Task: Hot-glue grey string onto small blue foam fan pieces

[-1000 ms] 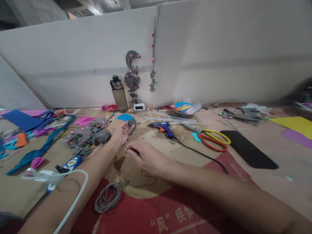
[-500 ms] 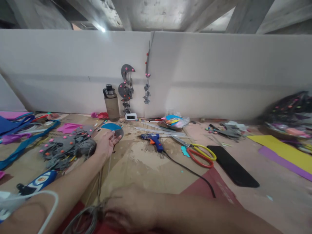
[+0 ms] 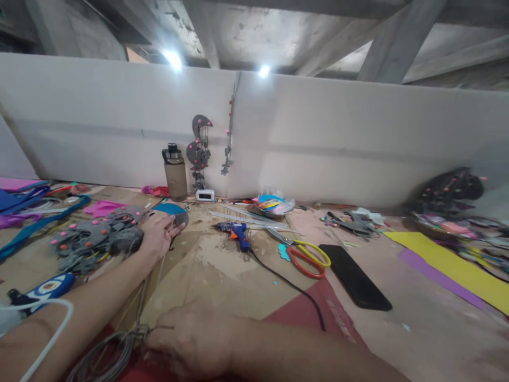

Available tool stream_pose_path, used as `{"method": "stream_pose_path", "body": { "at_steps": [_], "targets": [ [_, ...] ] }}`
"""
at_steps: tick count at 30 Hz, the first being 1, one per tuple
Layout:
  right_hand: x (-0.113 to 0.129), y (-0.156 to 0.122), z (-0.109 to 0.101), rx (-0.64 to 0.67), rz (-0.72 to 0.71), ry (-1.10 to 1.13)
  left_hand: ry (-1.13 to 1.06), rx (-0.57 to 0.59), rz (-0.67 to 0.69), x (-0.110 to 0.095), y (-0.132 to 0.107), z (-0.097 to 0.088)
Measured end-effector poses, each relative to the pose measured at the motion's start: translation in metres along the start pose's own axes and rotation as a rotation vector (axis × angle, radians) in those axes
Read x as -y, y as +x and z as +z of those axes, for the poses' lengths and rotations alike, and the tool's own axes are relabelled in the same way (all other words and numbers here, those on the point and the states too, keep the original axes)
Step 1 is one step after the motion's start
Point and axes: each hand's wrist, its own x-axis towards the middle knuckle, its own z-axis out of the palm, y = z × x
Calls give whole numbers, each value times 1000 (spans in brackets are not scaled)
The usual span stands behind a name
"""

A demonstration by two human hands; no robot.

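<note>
My left hand [image 3: 159, 233] reaches out over the table with its fingers curled together. A thin grey cord runs from those fingers back toward me. Right at the fingertips lies a blue and grey rounded piece [image 3: 170, 208]; I cannot tell whether they touch it. Close to my body, my right hand [image 3: 191, 339] is closed on grey cord, with a short strand poking out above the knuckles. Beside it on the left is a loose coil of the cord [image 3: 105, 358]. A grey yarn ball [image 3: 126, 241] and grey felt pieces with pink and orange dots [image 3: 85, 236] lie left of my left hand.
Ahead are a blue glue gun [image 3: 238, 236] with black cable, scissors [image 3: 308, 260], a black phone [image 3: 353, 276] and a bowl [image 3: 274, 208]. A bottle [image 3: 175, 175] and small clock [image 3: 205, 195] stand by the white partition [image 3: 338, 127]. Yellow sheet [image 3: 445, 260] at right.
The view has turned slightly right and up, so the things on the table appear further left. Both hands keep about the same places over the table, still closed.
</note>
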Motion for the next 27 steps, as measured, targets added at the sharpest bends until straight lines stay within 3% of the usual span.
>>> {"method": "stream_pose_path", "body": {
  "at_steps": [11, 15, 20, 23, 27],
  "targets": [
    [-2, 3, -3, -121, -73, -65, 54, 92, 23, 0, -7, 4],
    [10, 1, -10, -130, -105, -220, 53, 86, 15, 2, -3, 4],
    [40, -1, -34, -373, -212, -312, 68, 47, -20, -1, -1, 14],
    [34, -1, -56, -434, -78, -288, 52, 61, -23, -4, -3, 29],
    [-19, -14, -78, -560, 343, -147, -13, 135, -30, -1, -8, 41]
  ]
}}
